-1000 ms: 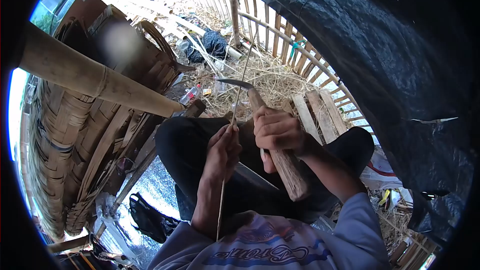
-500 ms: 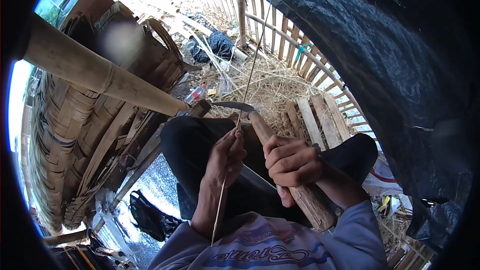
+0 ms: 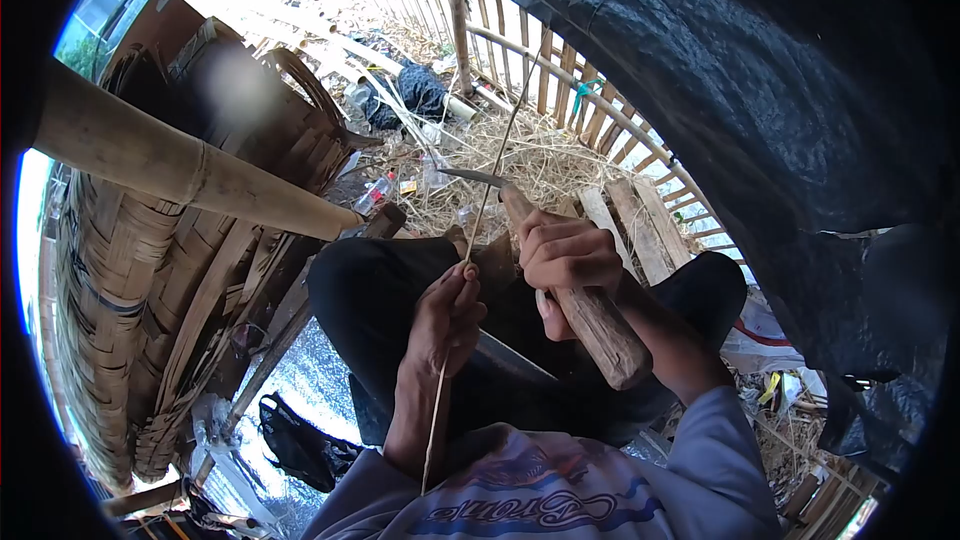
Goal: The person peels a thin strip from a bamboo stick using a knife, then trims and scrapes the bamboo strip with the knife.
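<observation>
My left hand pinches a long thin strip of what looks like bamboo, which runs from near my shirt up past the hand toward the fence. My right hand is wrapped round the thick wooden handle of a knife. Its curved dark blade points left and crosses the strip above my left hand. Whether the edge touches the strip I cannot tell.
A thick bamboo pole crosses the left side, over large woven baskets. Ahead lie straw shavings, wooden planks and a plastic bottle. A slatted fence and dark tarp stand at right.
Between the two earlier frames, my right hand and the knife moved down and right along the strip. Now they are back up and left. My left hand keeps its hold.
</observation>
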Demonstrator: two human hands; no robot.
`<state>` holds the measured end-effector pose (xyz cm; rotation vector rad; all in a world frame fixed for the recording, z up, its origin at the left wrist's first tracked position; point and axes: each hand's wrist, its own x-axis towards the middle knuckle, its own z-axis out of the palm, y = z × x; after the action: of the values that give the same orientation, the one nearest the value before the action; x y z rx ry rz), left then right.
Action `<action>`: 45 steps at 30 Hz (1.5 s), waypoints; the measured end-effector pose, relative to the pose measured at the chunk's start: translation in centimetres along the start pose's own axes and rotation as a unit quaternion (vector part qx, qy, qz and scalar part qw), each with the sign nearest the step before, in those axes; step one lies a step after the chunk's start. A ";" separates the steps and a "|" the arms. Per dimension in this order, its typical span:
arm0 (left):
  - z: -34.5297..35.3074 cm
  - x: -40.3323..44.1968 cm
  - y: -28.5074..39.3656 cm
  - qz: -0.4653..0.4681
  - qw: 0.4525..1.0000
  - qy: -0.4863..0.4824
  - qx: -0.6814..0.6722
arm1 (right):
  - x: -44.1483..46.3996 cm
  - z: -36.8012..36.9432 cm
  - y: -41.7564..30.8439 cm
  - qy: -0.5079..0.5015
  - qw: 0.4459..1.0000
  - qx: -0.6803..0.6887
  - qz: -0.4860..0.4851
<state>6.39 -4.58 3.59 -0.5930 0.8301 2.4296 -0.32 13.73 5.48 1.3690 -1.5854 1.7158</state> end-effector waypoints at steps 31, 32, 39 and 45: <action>-1.6 3.4 1.3 0.193 0.976 0.005 0.104 | -2.1 1.5 -0.4 -0.091 0.843 0.128 0.515; -1.0 3.7 1.7 0.201 0.975 0.006 0.095 | -2.2 2.2 -0.6 -0.111 0.862 0.110 0.483; 2.6 4.9 5.1 0.247 0.962 0.005 0.117 | -3.5 3.2 -1.8 -0.153 0.864 0.165 0.450; 5.3 4.3 6.9 0.273 0.928 0.043 0.252 | -3.6 1.8 -1.7 -0.168 0.864 0.183 0.438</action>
<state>-2.22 -4.53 8.13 -0.2893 1.7804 2.4973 3.22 13.60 3.03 1.2261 -2.4266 2.4964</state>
